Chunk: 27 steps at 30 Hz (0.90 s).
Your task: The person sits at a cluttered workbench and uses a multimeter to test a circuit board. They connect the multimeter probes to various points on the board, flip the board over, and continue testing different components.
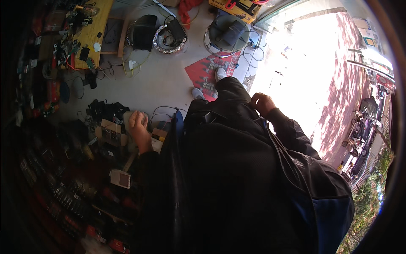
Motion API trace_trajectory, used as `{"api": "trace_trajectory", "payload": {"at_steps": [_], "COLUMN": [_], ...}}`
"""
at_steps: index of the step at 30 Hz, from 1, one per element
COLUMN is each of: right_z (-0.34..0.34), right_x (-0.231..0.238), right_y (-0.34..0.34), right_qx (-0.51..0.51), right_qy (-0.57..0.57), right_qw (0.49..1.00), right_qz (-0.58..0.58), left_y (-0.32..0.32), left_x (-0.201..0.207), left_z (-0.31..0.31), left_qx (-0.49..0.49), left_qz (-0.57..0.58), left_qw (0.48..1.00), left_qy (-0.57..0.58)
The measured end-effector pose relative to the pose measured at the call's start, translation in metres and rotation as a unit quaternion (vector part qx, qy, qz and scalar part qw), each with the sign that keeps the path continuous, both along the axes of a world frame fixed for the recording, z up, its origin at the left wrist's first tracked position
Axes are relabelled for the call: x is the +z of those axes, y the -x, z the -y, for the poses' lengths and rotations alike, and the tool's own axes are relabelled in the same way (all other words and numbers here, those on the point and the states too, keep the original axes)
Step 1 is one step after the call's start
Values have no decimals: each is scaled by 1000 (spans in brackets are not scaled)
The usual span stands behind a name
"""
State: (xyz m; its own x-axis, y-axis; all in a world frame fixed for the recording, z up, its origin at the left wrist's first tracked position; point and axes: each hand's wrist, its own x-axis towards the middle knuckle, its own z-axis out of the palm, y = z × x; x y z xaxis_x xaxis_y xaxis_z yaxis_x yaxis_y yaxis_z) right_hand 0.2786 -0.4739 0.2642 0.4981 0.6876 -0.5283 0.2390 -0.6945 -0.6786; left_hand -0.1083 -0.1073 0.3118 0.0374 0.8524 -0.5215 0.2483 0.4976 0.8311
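Note:
My left hand is held out at my left side, beside an open cardboard box. Its fingers are slightly bent and apart, and I see nothing in them. White cable lies in the box, and dark gear is heaped behind it. My right hand is at my right thigh, against the dark trousers. Its fingers curl inward, and whatever may be in them is hidden. A dark jacket covers my body and both arms.
Ahead stand a yellow wooden table with small parts, a round stool bearing a dark case, and a ring-shaped seat. Loose cables trail on the floor. Packed shelves line my left; a bright doorway opens right.

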Motion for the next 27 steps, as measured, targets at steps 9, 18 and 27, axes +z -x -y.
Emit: {"api": "trace_trajectory", "payload": {"at_steps": [9,18,27], "right_z": [-15,-81,-126], "right_x": [22,-20,-45], "right_y": [41,-14,-80], "right_qx": [54,30,-17], "right_qy": [-50,78,150], "right_qw": [995,959,942], "right_qz": [66,270,299], "left_y": [53,119,173], "left_x": [-3,-17,-56], "left_z": [-15,16,1], "left_qx": [81,153,142], "left_qz": [65,55,14], "left_qw": [993,985,975], "left_qy": [-53,-64,-170]}}
